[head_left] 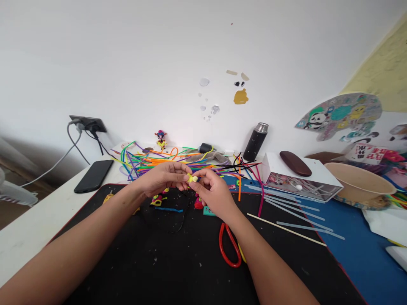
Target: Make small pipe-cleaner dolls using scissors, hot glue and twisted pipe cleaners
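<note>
A small yellow fuzzy piece point(192, 178), seemingly bent from pipe cleaner, is pinched between both hands above the black mat point(133, 262). My left hand point(168, 177) holds it from the left with thumb and fingertips. My right hand point(213, 190) grips it from the right, fingers curled. Below and behind the hands lie a yellow-and-pink pipe cleaner figure point(157, 200), a red fuzzy piece point(198, 202) partly hidden by my right hand, and a short blue pipe cleaner point(168, 209). Red-handled pliers or scissors point(229, 245) lie by my right forearm, their working end hidden.
Many coloured pipe cleaners point(152, 162) spread along the wall. A black thermos point(256, 142), a white box point(299, 176) with a brown case point(295, 163), glue sticks point(299, 207), a wooden stick point(286, 229) and a bowl point(359, 180) stand or lie right. A phone point(93, 176) lies left.
</note>
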The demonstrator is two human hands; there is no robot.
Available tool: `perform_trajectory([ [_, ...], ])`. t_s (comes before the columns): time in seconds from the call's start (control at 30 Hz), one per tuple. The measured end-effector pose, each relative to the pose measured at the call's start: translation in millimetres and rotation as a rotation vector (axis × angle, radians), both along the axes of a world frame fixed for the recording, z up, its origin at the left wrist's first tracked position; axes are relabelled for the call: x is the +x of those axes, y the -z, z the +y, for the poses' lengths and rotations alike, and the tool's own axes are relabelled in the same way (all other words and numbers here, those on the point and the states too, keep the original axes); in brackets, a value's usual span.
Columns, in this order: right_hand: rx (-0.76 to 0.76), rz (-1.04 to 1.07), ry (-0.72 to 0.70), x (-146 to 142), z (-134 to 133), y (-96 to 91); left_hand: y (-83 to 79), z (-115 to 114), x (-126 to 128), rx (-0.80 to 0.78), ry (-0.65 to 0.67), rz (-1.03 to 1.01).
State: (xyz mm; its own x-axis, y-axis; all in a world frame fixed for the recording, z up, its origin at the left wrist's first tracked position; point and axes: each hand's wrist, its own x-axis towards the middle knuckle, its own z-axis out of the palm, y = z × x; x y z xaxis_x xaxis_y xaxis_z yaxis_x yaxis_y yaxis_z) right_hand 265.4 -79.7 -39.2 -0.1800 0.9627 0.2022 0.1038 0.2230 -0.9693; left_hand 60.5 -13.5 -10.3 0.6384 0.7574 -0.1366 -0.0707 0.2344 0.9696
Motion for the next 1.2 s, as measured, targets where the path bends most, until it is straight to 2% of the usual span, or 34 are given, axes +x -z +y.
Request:
perform_trajectory([
  [0.43, -0.01, 0.05, -0.019, -0.3, 2.0, 1.7, -5.9, -4.6, 4.0, 0.074, -0.045, 0.006],
  [0.83, -0.015, 0.067, -0.041, -1.1, 1.3, 1.3, -1.5, -2.5, 2.7, 0.015, -0.034, -0.005],
  [1.2, -0.004, 0.066, -0.047, -0.8, -0.1, -0.2, 1.8, -3.2, 5.6, -0.115, 0.019, -0.089],
])
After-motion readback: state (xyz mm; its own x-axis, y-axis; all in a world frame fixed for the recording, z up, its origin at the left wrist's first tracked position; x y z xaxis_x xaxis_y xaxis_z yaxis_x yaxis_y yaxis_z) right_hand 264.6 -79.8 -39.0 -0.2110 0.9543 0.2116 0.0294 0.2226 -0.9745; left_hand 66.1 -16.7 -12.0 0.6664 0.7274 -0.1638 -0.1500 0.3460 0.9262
